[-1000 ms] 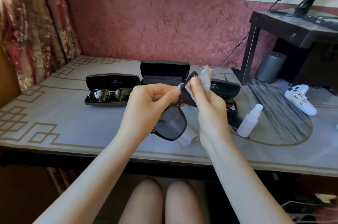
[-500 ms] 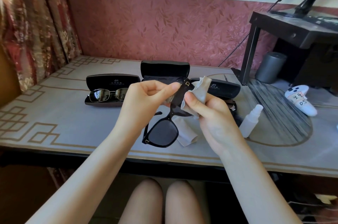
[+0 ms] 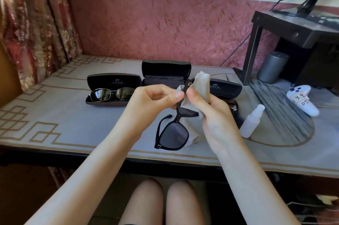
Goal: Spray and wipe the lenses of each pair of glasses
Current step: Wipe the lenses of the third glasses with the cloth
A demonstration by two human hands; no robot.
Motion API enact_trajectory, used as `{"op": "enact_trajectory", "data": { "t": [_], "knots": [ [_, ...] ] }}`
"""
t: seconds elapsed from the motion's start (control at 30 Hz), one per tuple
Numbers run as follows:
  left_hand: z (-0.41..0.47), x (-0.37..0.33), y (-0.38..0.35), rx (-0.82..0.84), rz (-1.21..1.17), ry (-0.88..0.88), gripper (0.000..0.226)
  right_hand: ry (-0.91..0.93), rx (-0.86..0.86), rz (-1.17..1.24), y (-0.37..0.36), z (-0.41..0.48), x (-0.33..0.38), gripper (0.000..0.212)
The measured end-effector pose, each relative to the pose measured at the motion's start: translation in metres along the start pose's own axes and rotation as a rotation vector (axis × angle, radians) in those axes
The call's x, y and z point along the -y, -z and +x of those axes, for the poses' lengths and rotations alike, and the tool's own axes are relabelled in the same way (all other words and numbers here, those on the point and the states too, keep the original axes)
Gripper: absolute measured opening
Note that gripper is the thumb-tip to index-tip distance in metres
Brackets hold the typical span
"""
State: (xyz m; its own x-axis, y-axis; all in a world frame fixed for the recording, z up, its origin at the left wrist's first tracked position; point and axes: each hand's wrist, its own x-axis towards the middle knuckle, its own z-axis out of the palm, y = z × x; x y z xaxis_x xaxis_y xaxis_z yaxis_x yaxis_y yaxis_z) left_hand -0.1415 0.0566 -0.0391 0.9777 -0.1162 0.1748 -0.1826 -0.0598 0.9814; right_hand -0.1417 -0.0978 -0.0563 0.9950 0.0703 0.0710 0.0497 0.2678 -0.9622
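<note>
A: What hangs over the table (image 3: pixel 73 129)?
B: The black sunglasses (image 3: pixel 172 133), between both hands, long axis pointing toward the person
A: Grips?
B: Left hand (image 3: pixel 152 101) pinches the frame's far end; right hand (image 3: pixel 211 114) pinches the cloth (image 3: pixel 201 85) round the far lens

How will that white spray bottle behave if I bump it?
The spray bottle stands upright, tall and narrow, so a bump would likely tip it; being round, it may roll. It looks like small plastic, so probably light.

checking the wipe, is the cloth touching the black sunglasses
Touching. Head view: right hand pinches cloth around the black sunglasses, over the upper lens.
</note>
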Motion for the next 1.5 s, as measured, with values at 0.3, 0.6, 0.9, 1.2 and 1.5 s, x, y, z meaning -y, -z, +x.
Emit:
{"op": "enact_trajectory", "data": {
  "t": [0.3, 0.6, 0.9, 1.2, 1.5],
  "knots": [
    [-0.001, -0.001, -0.002, -0.007, 0.02, -0.048, 0.012, 0.09, -0.108, -0.133, -0.011, 0.004, 0.001, 0.026],
    [-0.001, 0.001, -0.006, -0.149, -0.066, -0.094, 0.01, 0.076, -0.08, -0.106, -0.005, 0.004, -0.004, 0.038],
    [-0.002, -0.001, -0.008, -0.205, 0.017, -0.104, 0.019, 0.044, 0.071, -0.098, 0.002, -0.001, 0.0, 0.026],
    [-0.002, 0.001, -0.005, -0.138, 0.219, -0.148, 0.028, 0.044, -0.071, 0.01, -0.005, 0.002, -0.001, 0.048],
    [-0.014, 0.003, 0.008, -0.212, 0.192, -0.109, 0.014, 0.053, -0.155, 0.03, 0.005, 0.006, 0.002, 0.03]
  ]
}}
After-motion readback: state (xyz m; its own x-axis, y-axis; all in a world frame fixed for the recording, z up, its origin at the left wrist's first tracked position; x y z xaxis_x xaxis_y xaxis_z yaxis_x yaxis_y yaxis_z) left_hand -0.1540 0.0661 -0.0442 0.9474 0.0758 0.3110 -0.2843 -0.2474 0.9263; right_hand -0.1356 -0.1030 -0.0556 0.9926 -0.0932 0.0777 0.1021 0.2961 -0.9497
